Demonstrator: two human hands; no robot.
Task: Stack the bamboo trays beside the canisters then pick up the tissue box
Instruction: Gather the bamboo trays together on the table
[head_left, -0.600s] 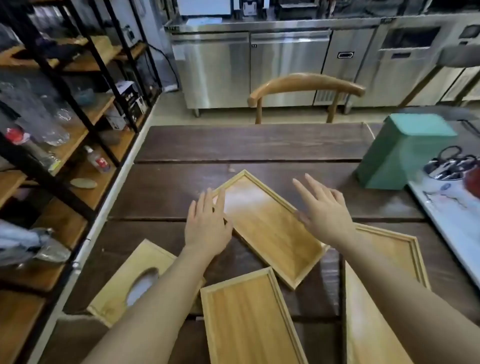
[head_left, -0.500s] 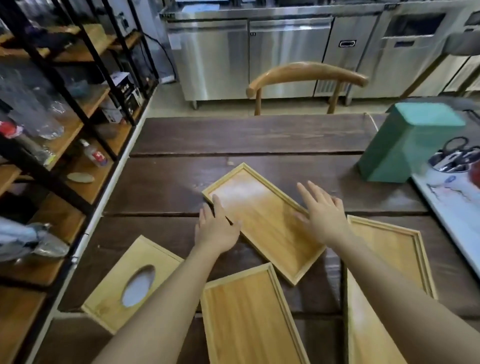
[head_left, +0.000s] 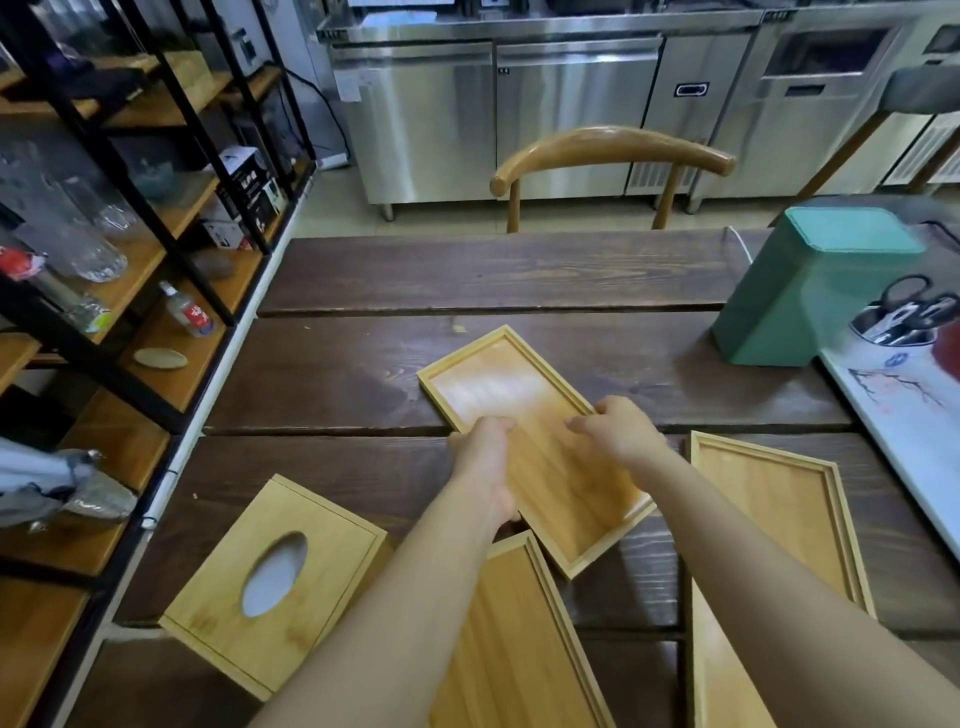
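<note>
Three bamboo trays lie on the dark wooden table (head_left: 519, 270). The middle tray (head_left: 498, 384) sits at an angle; my left hand (head_left: 485, 462) grips its left long edge and my right hand (head_left: 618, 428) grips its right long edge. A second tray (head_left: 519, 639) lies near me under my left forearm. The third tray (head_left: 784, 525) lies to the right, partly hidden by my right arm. The bamboo tissue box (head_left: 275, 582), with an oval opening, sits at the near left. A green canister (head_left: 810, 291) stands at the far right.
A white tray (head_left: 904, 415) at the right edge holds a cup with scissors (head_left: 904, 322). A wooden chair (head_left: 613, 156) stands behind the table. Shelving (head_left: 130, 234) with glassware and bottles runs along the left. Steel cabinets line the back.
Both hands came down from hovering open over the middle tray and closed on its two long edges. The view shifted slightly closer.
</note>
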